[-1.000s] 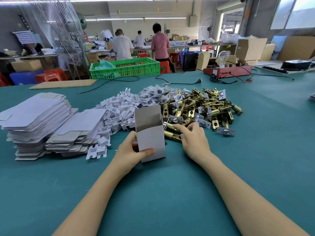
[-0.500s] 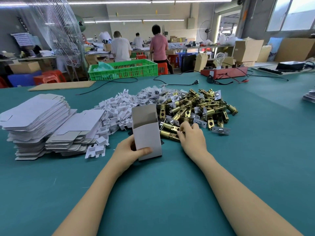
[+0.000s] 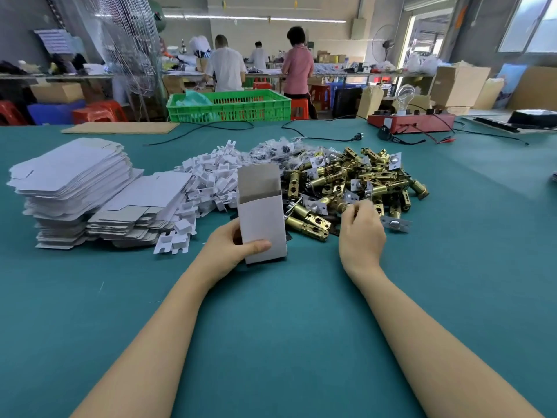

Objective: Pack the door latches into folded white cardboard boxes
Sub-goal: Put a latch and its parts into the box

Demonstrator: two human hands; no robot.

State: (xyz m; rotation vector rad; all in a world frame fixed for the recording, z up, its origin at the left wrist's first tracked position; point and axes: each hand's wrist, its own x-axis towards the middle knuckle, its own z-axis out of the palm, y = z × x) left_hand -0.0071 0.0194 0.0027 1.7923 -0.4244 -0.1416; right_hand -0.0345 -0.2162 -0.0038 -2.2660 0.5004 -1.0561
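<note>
Left hand [image 3: 232, 248] is wrapped around the upright open box [image 3: 262, 227], thumb across the front. That thin card crushes easily. Right hand [image 3: 361, 233] pinches into the latches [image 3: 346, 185] just beside it; can't tell if one's gripped. They look heavy and slick, so I'd grab the barrel.

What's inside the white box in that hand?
The white box stands upright in the left hand with its top flap open. Only the flap's grey inner side shows. The front wall hides the inside, so I cannot tell whether anything is in it.
</note>
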